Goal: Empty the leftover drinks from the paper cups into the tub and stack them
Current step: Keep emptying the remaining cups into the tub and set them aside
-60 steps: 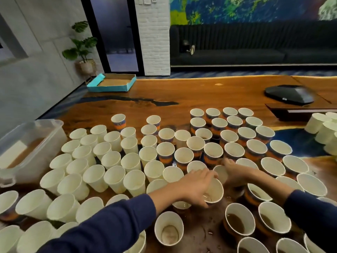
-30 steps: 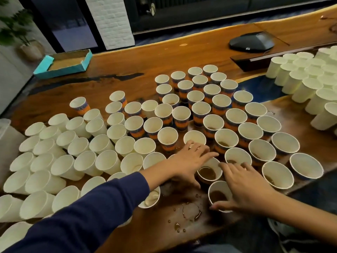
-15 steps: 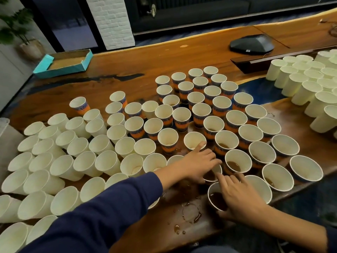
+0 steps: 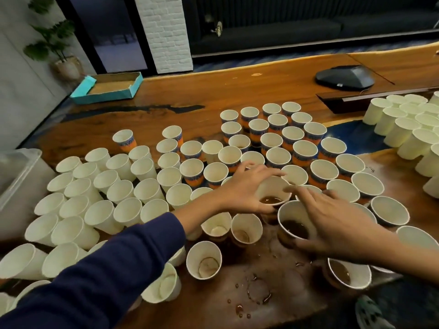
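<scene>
Head view shows both hands now lifting drinks from the crowded table [image 4: 237,91]: left hand [image 4: 247,188] grips one cup [image 4: 273,191], right hand [image 4: 332,222] another cup [image 4: 294,224], ready for the tub [image 4: 19,172] far left.

Paper cups [image 4: 194,167] crowd table [image 4: 237,91] centre; tub [image 4: 19,172] at left edge; box [image 4: 109,87] behind, far left.

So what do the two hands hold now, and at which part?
Each of the hands grips one paper cup of brown drink by its rim and upper wall: the left hand the farther cup, the right hand the nearer cup.
</scene>
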Demonstrator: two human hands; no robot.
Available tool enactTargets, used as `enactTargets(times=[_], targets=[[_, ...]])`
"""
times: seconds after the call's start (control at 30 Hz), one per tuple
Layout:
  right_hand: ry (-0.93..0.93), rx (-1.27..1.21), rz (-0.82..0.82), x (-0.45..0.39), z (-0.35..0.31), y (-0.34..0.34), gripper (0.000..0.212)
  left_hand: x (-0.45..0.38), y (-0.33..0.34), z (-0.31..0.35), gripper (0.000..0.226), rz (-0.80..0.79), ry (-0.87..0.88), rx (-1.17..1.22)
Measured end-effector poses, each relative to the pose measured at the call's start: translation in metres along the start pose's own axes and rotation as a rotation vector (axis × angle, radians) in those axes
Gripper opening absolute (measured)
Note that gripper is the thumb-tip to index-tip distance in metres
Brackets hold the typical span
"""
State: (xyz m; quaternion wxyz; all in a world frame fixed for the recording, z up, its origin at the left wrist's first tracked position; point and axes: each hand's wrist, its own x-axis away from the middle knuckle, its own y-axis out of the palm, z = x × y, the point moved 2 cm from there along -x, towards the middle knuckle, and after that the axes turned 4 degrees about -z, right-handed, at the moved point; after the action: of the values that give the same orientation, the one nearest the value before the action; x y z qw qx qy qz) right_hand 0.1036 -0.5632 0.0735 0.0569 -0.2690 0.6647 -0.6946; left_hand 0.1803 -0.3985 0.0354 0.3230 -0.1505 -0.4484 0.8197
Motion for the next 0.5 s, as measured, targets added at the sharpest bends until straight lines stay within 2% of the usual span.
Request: enactTargets(times=[0.23,0.5], targets=[[-0.047,-0.232,0.175,-0.029,-0.025,-0.051,0.092,0.037,-0.061,-0.025,0.078,0.285,-0.129,0.37],[-0.283,-0.763,0.432,-0.092,-0.089,-0.079,0.09,0.115,-0.107,-0.078,0.08,0.562,-0.264,0.657]])
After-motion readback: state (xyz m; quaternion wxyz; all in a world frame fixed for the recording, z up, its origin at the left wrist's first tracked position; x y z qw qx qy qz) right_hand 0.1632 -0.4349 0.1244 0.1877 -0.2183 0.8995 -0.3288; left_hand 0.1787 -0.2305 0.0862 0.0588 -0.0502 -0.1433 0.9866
